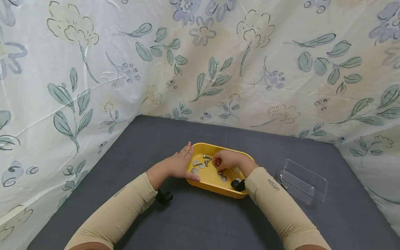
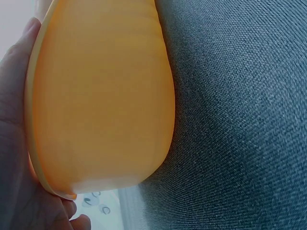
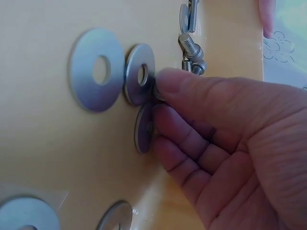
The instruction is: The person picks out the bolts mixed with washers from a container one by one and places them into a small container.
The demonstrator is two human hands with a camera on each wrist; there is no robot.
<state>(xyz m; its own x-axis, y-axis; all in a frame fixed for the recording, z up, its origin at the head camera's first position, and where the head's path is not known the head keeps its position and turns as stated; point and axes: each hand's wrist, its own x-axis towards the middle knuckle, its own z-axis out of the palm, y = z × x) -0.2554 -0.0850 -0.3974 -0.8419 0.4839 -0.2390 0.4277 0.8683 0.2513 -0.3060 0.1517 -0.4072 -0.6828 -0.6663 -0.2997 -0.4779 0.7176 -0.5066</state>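
A yellow tray (image 1: 215, 189) stands on the grey surface, holding several metal bolts (image 1: 198, 164) and flat washers (image 1: 195, 171). My left hand (image 1: 179, 165) grips the tray's left end, thumb over the front rim and the other fingers along the outside; the left wrist view shows the tray's outer wall (image 2: 105, 96) close up. Inside the tray, my right hand (image 1: 229, 159) pinches a bolt (image 1: 216, 166), mostly hidden by the fingertips. In the right wrist view, washers (image 3: 97, 70) lie right beside the thumb and fingers, with more bolts (image 3: 191, 48) beyond.
To the right lies a clear plastic box (image 1: 307, 184), with small metal pieces (image 1: 282, 181) at its left side. Black wrist straps (image 1: 164, 197) show under the forearms. A floral curtain (image 1: 218, 69) borders the back and sides of the surface.
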